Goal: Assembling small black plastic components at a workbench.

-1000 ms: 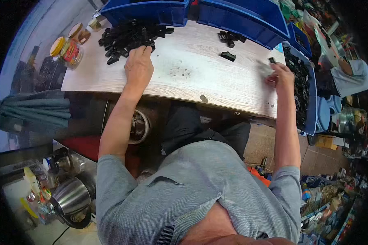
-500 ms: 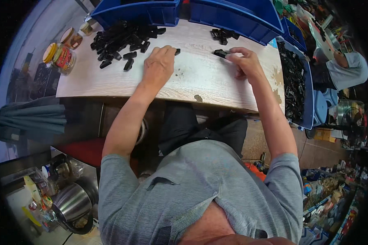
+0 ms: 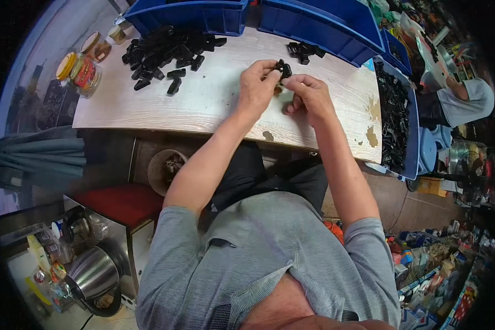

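Observation:
Over the middle of the table, my two hands have come together around small black plastic parts (image 3: 284,67). My left hand (image 3: 257,84) is closed, thumb and fingers pinching a black part from the left. From the right, my right hand (image 3: 312,94) pinches at the same spot, its thumb and forefinger against a black part. The fingers partly cover the parts, so I cannot tell whether they are joined. A large heap of black plastic parts (image 3: 165,52) lies to the left, and a smaller group of black parts (image 3: 303,51) lies beyond my right hand.
Two blue bins, a left one (image 3: 187,19) and a right one (image 3: 324,27), stand along the table's far edge. A long blue crate (image 3: 413,129) of black parts is at the right. Jars (image 3: 85,77) stand at the far left. A person (image 3: 467,102) sits beyond the crate.
My left hand has moved right from beside the large heap, carrying a black part. My right hand has shifted slightly left with its part, and the two now meet.

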A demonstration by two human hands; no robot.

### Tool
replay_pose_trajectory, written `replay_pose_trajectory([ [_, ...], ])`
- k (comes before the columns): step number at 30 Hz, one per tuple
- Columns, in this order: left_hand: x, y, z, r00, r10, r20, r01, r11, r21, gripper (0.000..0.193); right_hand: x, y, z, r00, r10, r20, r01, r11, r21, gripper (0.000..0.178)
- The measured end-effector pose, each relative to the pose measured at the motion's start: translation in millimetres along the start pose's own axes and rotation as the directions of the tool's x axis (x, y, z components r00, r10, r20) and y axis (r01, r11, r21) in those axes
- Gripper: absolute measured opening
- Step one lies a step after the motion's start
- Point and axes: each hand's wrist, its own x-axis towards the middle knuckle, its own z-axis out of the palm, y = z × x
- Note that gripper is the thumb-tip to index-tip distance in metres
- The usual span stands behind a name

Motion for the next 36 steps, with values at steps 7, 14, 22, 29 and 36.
replay_pose_trajectory([
  [7, 6.1, -8.6, -3.0, 0.998, 0.012, 0.056, -0.013, 1.000, 0.003, 0.027, -0.7, -3.1, 6.0, 0.997, 0.061, -0.045, -0.065, 0.992, -0.111, 0.016],
  [14, -1.2, -0.5, -10.4, 0.849, 0.422, 0.318, -0.526, 0.609, 0.594, 0.023, 6.9, -8.4, -1.1, 0.982, 0.155, -0.104, -0.179, 0.939, -0.294, 0.024],
  [22, -5.6, -1.3, -12.5, 0.821, 0.480, 0.310, -0.562, 0.581, 0.589, 0.022, 3.9, -14.4, -2.3, 0.998, 0.060, -0.010, -0.060, 0.926, -0.373, 0.054],
  [29, -6.8, 0.5, -10.4, 0.833, 0.482, 0.271, -0.538, 0.591, 0.601, 0.022, 12.2, -10.3, -7.5, 0.999, 0.043, 0.031, -0.023, 0.880, -0.474, 0.043],
  [36, -11.1, 2.6, -17.7, 0.800, 0.506, 0.323, -0.581, 0.517, 0.628, 0.023, 18.3, 1.6, -9.1, 1.000, 0.012, 0.020, 0.000, 0.854, -0.521, 0.041],
])
